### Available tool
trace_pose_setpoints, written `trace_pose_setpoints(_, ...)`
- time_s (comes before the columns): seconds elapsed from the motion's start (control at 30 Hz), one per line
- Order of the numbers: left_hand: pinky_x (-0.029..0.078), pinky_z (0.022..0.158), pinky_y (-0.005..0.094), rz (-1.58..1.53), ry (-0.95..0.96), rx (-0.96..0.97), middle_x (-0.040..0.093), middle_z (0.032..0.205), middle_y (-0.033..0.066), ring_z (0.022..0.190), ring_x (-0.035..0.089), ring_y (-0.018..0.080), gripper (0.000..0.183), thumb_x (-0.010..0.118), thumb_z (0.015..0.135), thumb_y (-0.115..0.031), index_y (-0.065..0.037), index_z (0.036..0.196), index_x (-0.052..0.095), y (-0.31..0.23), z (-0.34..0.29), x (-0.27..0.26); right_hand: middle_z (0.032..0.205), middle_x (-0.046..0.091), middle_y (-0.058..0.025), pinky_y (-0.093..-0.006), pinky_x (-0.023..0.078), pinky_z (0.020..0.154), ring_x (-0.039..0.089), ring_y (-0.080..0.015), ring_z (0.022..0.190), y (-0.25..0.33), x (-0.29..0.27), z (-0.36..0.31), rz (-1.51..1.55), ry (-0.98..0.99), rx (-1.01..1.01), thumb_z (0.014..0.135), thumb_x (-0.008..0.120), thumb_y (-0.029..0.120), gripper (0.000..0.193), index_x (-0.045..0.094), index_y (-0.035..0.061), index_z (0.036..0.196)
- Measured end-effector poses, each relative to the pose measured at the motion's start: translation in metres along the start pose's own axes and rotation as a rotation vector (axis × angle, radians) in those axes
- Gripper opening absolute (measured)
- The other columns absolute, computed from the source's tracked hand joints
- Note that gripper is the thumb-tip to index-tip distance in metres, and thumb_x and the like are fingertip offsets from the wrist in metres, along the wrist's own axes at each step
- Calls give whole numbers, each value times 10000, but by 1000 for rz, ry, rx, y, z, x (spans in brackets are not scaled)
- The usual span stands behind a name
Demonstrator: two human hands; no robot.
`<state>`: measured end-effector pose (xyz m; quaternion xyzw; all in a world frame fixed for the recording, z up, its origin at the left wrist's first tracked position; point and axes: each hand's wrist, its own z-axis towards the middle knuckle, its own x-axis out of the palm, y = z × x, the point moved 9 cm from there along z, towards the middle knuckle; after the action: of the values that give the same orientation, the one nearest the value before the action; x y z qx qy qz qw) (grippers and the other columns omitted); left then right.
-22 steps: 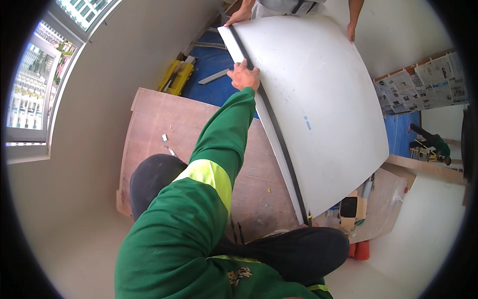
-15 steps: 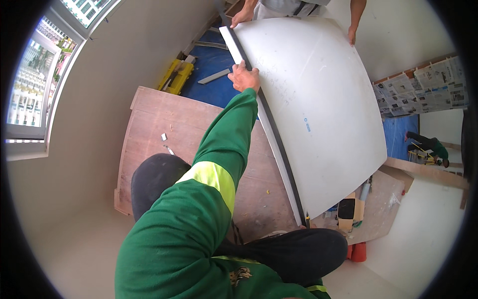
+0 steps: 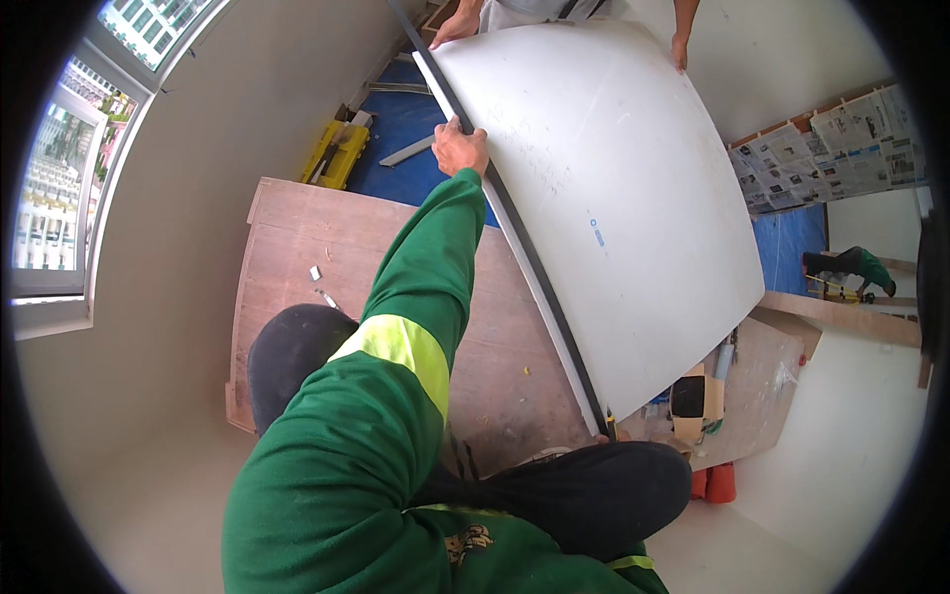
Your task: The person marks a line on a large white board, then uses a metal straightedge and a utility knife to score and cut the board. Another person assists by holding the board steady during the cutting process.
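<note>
Currently, through the head view, I am seeing the left hand (image 3: 461, 148) clamping down over the dark strip (image 3: 532, 257), thumb lying on one side and fingers on the other, near the upper end of the large white board (image 3: 633, 208). That strip is running close along the board's long left edge, leaving a narrow white margin outside it, and its upper end is jutting past the board's corner. For the right hand (image 3: 602, 439), I am making out only a sliver at the strip's lower end, beside a small yellow-and-black tool (image 3: 612, 426); the right knee (image 3: 633, 495) is hiding the rest, so I am not able to tell its grip. Across the far edge, a co-worker's hands (image 3: 457, 25) are touching the board's two corners. On the left, I am finding elbow room over the plywood sheet (image 3: 307, 233), which is spreading between the board's edge and the left knee (image 3: 297, 351). Opposite, a cardboard box (image 3: 690, 428) is sitting near the board's lower right edge.
</note>
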<state>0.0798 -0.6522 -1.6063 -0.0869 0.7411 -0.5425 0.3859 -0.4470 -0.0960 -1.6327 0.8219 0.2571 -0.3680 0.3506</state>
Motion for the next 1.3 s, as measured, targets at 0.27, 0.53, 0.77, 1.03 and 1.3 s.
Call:
trace_pose_setpoints(0.27,523,1026,456,-11,25,8,642,1222,70,1171,614,329,615,801,769,-244,-123,1362,695,2,2,1,771,608,-119,-411,474,688,595,-263,716,-5,0,-3,0,3,8,898,821,296,328,673,6,936)
trace_pose_setpoints(0.53,534,993,435,22,-26,53,669,1190,115,1127,665,324,631,786,757,-285,-63,1341,701,-1,0,-3,767,609,-121,-409,475,689,597,-264,714,-4,3,0,5,-1,-1,894,826,291,326,677,5,941)
trace_pose_setpoints(0.77,525,1014,464,23,-39,57,660,1204,91,1154,631,337,577,792,754,-253,-118,1311,727,5,3,3,764,610,-123,-407,477,689,598,-265,712,-1,0,-8,7,-20,-5,889,831,286,323,681,4,944)
trace_pose_setpoints(1.03,486,1007,518,172,-65,450,607,1189,279,1145,577,432,769,871,781,-331,68,1364,566,12,13,13,761,611,-125,-405,479,690,599,-266,709,9,-6,-16,32,-188,-106,885,836,280,321,686,3,949)
trace_pose_setpoints(1.3,540,763,322,-524,609,-268,725,981,134,763,652,167,993,927,793,-469,127,1440,466,126,-257,26,880,647,-187,-451,483,747,624,-378,818,2,-9,-8,45,-163,-107,874,833,283,331,713,-2,992)
